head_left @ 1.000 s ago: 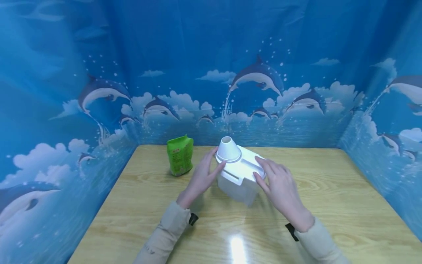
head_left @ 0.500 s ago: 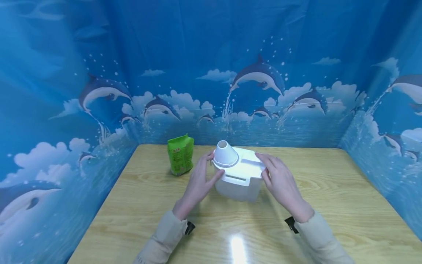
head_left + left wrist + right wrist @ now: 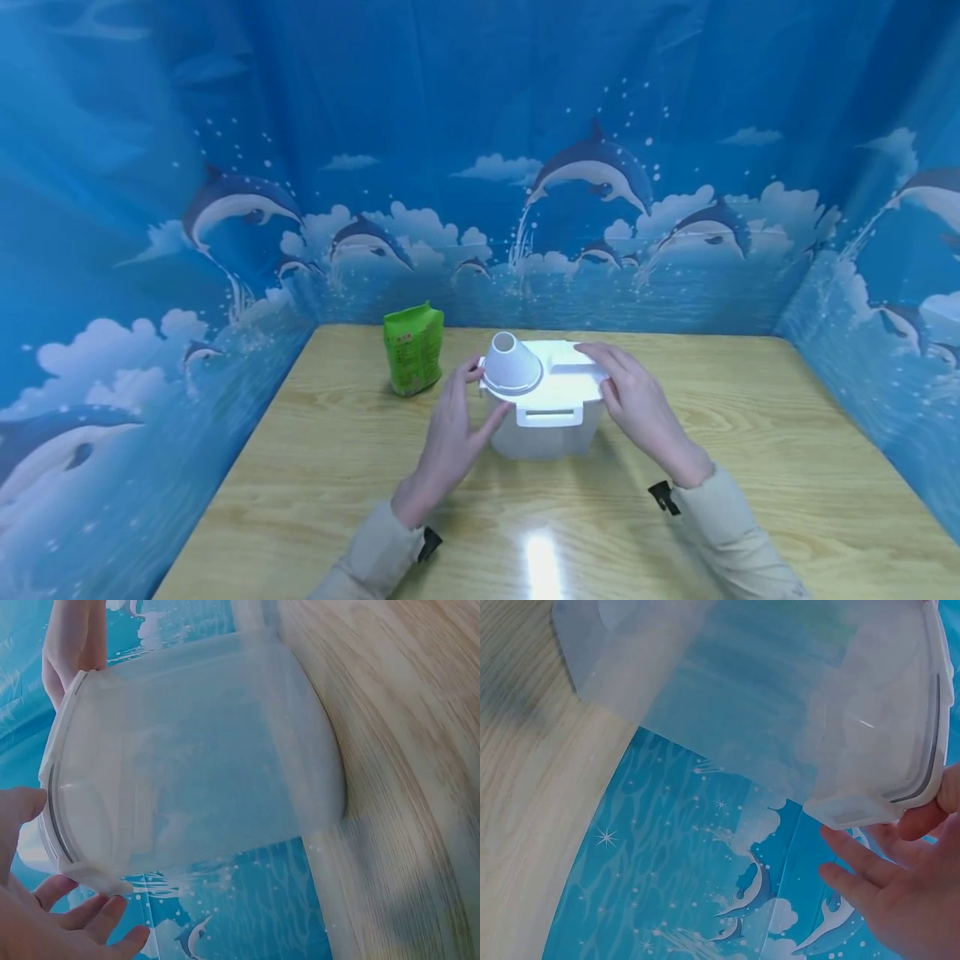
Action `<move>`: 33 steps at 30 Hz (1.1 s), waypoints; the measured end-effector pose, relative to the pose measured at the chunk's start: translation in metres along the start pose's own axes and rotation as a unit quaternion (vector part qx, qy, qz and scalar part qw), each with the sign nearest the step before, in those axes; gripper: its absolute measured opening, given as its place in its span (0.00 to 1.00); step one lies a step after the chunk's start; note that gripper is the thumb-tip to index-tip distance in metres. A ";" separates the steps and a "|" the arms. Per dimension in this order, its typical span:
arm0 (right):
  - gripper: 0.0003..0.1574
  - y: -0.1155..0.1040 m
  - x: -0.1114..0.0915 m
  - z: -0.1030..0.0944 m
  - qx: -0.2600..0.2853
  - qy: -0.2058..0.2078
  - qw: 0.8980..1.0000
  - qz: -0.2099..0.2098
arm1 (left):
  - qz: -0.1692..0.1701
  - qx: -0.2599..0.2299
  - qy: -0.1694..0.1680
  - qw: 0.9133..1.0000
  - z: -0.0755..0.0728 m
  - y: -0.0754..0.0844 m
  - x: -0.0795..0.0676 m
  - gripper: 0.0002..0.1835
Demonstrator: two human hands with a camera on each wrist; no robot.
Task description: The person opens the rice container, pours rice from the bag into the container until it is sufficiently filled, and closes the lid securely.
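A translucent plastic storage container (image 3: 543,440) with a white lid (image 3: 570,383) stands upright on the table. On the lid's left side rises a white cone-shaped cup (image 3: 512,367), and a slotted white latch (image 3: 550,416) faces me at the front. My left hand (image 3: 452,437) grips the lid's left end, its thumb at the near edge and its fingers toward the far side. At the opposite end, my right hand (image 3: 641,408) holds the lid corner between thumb and fingers. Both wrist views look at the clear container wall (image 3: 202,750), through which no contents can be made out.
A green printed bag (image 3: 414,350) stands upright on the wooden table (image 3: 337,467), behind and left of the container. Blue dolphin-print curtains (image 3: 420,125) close off the back and both sides.
Both hands have turned the container so its latch side now squarely faces me. The cone has shifted left and nearer. The green bag stays put.
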State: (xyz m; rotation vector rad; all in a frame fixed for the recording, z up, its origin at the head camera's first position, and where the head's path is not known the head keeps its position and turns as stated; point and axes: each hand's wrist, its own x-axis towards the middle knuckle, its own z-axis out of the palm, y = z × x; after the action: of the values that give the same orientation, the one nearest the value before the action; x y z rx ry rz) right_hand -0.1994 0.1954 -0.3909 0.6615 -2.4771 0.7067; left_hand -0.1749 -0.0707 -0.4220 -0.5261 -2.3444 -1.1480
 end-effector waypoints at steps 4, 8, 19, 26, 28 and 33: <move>0.33 0.001 0.000 0.001 0.006 -0.001 1.000 -0.001 | 0.002 0.008 0.006 1.000 0.000 -0.002 -0.001 0.29; 0.35 -0.002 0.001 0.000 0.005 0.004 1.000 0.002 | -0.001 0.007 0.009 1.000 -0.001 -0.002 0.000 0.27; 0.43 -0.030 -0.001 0.008 -0.108 0.035 0.988 -0.106 | -0.001 0.009 0.006 1.000 -0.001 -0.002 0.002 0.27; 0.51 -0.033 -0.005 0.014 -0.140 0.004 0.985 -0.096 | -0.002 0.020 -0.007 1.000 -0.004 -0.003 0.003 0.25; 0.51 -0.033 -0.005 0.015 -0.138 0.005 0.986 -0.096 | -0.011 0.014 -0.019 1.000 -0.007 -0.003 0.005 0.24; 0.50 -0.033 -0.005 0.016 -0.132 0.011 0.986 -0.098 | -0.024 -0.032 -0.042 0.998 -0.017 -0.005 0.012 0.18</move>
State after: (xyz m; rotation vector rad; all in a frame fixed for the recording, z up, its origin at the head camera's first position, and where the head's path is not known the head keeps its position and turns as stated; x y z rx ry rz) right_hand -0.1824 0.1631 -0.3942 0.7751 -2.3856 0.3039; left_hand -0.1832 -0.0857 -0.4092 -0.5535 -2.4097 -1.2482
